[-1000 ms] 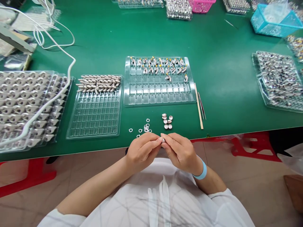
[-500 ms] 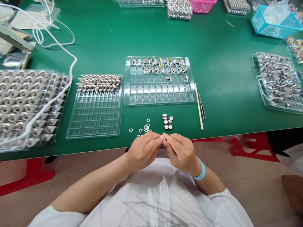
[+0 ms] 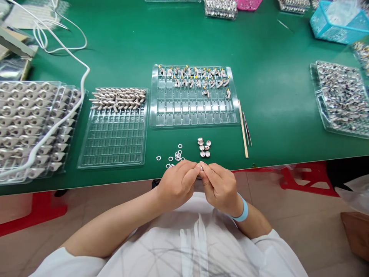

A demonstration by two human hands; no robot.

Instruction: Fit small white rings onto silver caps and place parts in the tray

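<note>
My left hand [image 3: 176, 184] and my right hand [image 3: 219, 185] meet fingertip to fingertip at the near edge of the green table [image 3: 129, 46]. Both pinch one small pale part [image 3: 200, 167] between them, mostly hidden by my fingers. Just beyond my left fingers lie several small white rings [image 3: 175, 156]. A cluster of small round silver caps [image 3: 203, 148] sits beyond my right fingers. Further back stands a clear tray [image 3: 193, 113] with small grey parts filling its top rows.
A clear tray [image 3: 113, 142] holding grey stem parts lies left of centre, with stacked trays [image 3: 31, 123] and a white cable [image 3: 72, 100] further left. A wooden stick [image 3: 242, 129] and tweezers [image 3: 247, 129] lie right of the middle tray. Another full tray [image 3: 340, 96] and a blue basket [image 3: 337, 21] are at the right.
My hands stay pinched together on the small part, with only slight finger movement. The view has tipped a little, so the table contents sit slightly higher in the picture.
</note>
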